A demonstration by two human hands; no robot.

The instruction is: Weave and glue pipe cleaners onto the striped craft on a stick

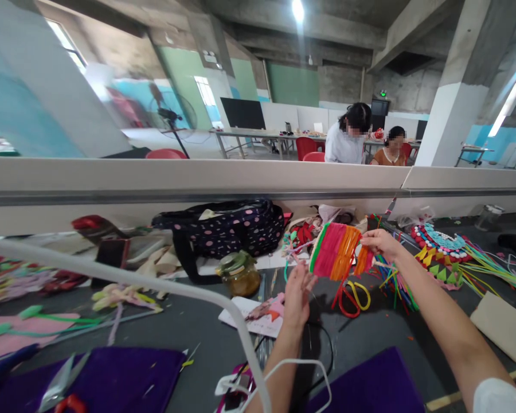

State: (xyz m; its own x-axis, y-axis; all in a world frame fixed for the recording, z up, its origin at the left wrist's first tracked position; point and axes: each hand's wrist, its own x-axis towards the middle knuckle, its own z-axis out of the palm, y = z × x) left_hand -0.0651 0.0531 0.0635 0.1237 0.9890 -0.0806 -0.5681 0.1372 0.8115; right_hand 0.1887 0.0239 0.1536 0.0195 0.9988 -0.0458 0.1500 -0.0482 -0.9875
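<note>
A striped piece of wound strands (336,250) in green, pink and orange is held up over the table. Closed at its right end, my right hand (382,244) pinches it by the orange strands. My left hand (298,291) is at its lower left corner, palm turned up and fingers apart; whether they touch it is hard to see. Just below the piece lie scissors with red and yellow handles (353,299). Bundled coloured pipe cleaners (402,289) lie under my right forearm.
A white curved tube (189,287) crosses the foreground. A glass jar (238,274) and a dotted bag (227,229) stand behind my left hand. Larger scissors (62,384) rest on purple cloth at left. Beyond the partition (241,175), two people are at a table.
</note>
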